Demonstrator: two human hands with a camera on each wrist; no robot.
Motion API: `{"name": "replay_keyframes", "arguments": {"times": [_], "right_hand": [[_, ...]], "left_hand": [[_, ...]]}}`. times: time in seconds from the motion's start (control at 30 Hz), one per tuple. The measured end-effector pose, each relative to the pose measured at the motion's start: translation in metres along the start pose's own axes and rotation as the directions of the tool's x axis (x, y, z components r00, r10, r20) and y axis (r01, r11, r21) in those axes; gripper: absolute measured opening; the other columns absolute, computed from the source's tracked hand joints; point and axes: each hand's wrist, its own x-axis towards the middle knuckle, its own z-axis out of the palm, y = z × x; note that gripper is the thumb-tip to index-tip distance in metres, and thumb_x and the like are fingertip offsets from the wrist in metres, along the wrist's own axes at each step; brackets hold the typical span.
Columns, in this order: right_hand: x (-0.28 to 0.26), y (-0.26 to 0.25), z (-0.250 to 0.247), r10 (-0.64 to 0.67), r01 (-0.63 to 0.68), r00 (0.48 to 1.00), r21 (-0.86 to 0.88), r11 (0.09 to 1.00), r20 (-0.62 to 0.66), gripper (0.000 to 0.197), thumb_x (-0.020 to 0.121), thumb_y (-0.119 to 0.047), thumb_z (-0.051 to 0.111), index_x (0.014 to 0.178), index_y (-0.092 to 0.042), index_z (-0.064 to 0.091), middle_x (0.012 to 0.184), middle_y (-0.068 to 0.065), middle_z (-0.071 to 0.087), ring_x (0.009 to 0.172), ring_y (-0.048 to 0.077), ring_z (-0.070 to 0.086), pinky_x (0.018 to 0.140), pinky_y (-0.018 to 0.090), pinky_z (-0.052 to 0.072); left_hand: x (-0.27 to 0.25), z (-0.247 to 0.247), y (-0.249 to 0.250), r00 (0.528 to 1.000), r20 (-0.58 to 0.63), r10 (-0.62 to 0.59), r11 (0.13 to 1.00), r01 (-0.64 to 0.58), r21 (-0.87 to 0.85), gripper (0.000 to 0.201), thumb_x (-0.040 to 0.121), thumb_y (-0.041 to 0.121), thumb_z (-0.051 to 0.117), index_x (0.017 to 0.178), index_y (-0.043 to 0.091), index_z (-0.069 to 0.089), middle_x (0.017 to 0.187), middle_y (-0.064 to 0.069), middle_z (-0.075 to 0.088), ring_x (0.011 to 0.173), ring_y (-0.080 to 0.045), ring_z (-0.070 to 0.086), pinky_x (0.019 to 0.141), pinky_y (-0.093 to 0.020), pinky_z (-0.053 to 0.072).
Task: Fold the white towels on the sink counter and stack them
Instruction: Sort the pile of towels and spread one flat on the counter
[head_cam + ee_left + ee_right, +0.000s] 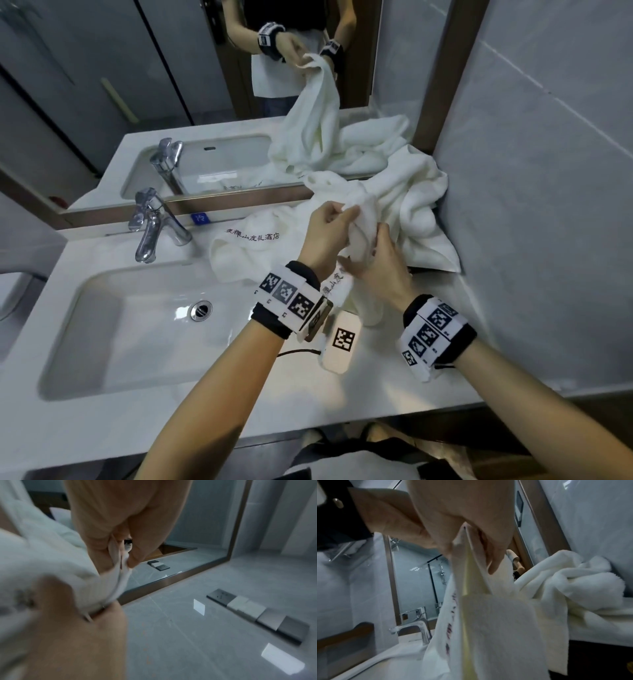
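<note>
1. Both hands are holding one white towel (pixel 359 236) up over the sink counter (pixel 394 377), on the right side of the sink (pixel 144 329).
2. The left hand (pixel 325 236) is curling its fingers around the top of the towel and gripping it tight.
3. The right hand (pixel 380 270) is pinching the towel's edge just below, with its fingers bent around the cloth.
4. The two hands are touching each other on the towel.
5. The bottom end of the held towel (pixel 496 628) is hanging down, and dark letters are showing along one side.
6. A second towel (pixel 246 250) with dark letters is lying flat on the counter beside the faucet (pixel 154 222).
7. A heap of more white towels (pixel 418 205) is sitting bunched up in the back right corner, against the mirror (pixel 171 85) and the wall.
</note>
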Motion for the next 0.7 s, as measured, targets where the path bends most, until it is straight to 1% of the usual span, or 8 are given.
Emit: {"name": "replay_keyframes", "arguments": {"times": [0.1,0.2,0.3,0.37,0.47,0.53,0.63,0.7], "right_hand": [[0.007,0.003,-0.008,-0.058,0.058,0.998,0.071,0.996,-0.006,0.034,0.089,-0.016,0.061,0.116,-0.005,0.045,0.107,0.004,0.063,0.101,0.026,0.062,0.076,0.030,0.047],[0.010,0.004,-0.023,-0.094,0.066,0.979,0.158,0.985,0.181,0.037,0.094,-0.006,0.048,0.130,-0.003,0.043,0.122,0.013,0.062,0.116,0.025,0.057,0.099,0.041,0.046],[0.017,-0.002,-0.042,-0.134,0.083,0.967,0.225,0.971,0.219,0.040,0.095,-0.006,0.043,0.134,-0.007,0.044,0.131,0.008,0.057,0.124,0.019,0.050,0.107,0.035,0.039],[0.022,-0.006,-0.055,-0.147,0.086,0.961,0.251,0.964,0.233,0.035,0.095,-0.010,0.043,0.130,-0.013,0.049,0.126,0.002,0.060,0.120,0.009,0.052,0.103,0.025,0.040],[0.031,-0.011,-0.076,-0.135,0.069,0.957,0.250,0.966,0.257,0.021,0.094,-0.021,0.043,0.105,-0.025,0.059,0.105,-0.004,0.067,0.094,-0.007,0.059,0.080,0.008,0.044],[0.036,-0.013,-0.091,-0.143,0.077,0.963,0.272,0.959,0.230,0.024,0.095,-0.022,0.040,0.103,-0.020,0.063,0.108,0.002,0.069,0.100,0.007,0.062,0.087,0.019,0.046],[0.044,-0.018,-0.108,-0.199,0.160,0.972,0.264,0.951,0.127,0.027,0.098,-0.022,0.038,0.105,-0.018,0.064,0.109,-0.001,0.068,0.106,0.016,0.061,0.092,0.028,0.045],[0.047,-0.021,-0.113,-0.235,0.206,0.970,0.304,0.930,0.064,0.017,0.099,-0.025,0.043,0.103,-0.029,0.059,0.110,-0.004,0.065,0.104,0.014,0.060,0.090,0.025,0.048]], "left_hand": [[0.001,-0.003,0.011,0.994,0.069,0.083,0.986,-0.092,0.142,0.001,0.094,0.010,0.048,0.094,0.010,0.048,0.098,-0.007,0.050,0.087,-0.020,0.058,0.073,-0.036,0.058],[0.008,-0.020,0.016,0.924,0.293,0.248,0.866,-0.347,0.359,0.037,0.087,-0.003,0.042,0.122,0.010,0.043,0.131,-0.007,0.042,0.109,-0.019,0.051,0.092,-0.039,0.050],[0.017,-0.032,0.022,0.722,0.598,0.349,0.448,-0.689,0.570,0.073,0.068,-0.004,0.059,0.137,0.010,0.038,0.147,0.006,0.023,0.140,-0.014,0.018,0.116,-0.034,0.014],[0.023,-0.031,0.030,0.652,0.683,0.329,0.242,-0.757,0.607,0.077,0.068,0.004,0.070,0.138,0.011,0.038,0.150,0.003,0.026,0.144,-0.016,0.013,0.120,-0.039,0.004],[0.031,-0.026,0.051,0.707,0.659,0.256,0.329,-0.705,0.629,0.067,0.073,0.015,0.076,0.131,0.014,0.043,0.138,-0.004,0.047,0.126,-0.024,0.044,0.110,-0.044,0.032],[0.034,-0.022,0.064,0.704,0.666,0.247,0.308,-0.708,0.635,0.061,0.073,0.024,0.078,0.122,0.012,0.044,0.119,-0.006,0.057,0.101,-0.023,0.055,0.087,-0.041,0.047],[0.035,-0.014,0.070,0.673,0.701,0.237,0.178,-0.739,0.650,0.074,0.070,0.027,0.078,0.128,0.015,0.034,0.118,-0.006,0.055,0.096,-0.019,0.052,0.078,-0.032,0.046],[0.034,-0.009,0.069,0.663,0.703,0.258,0.266,-0.748,0.608,0.078,0.072,0.020,0.076,0.133,0.011,0.029,0.120,-0.007,0.053,0.098,-0.020,0.053,0.079,-0.031,0.047]]}}
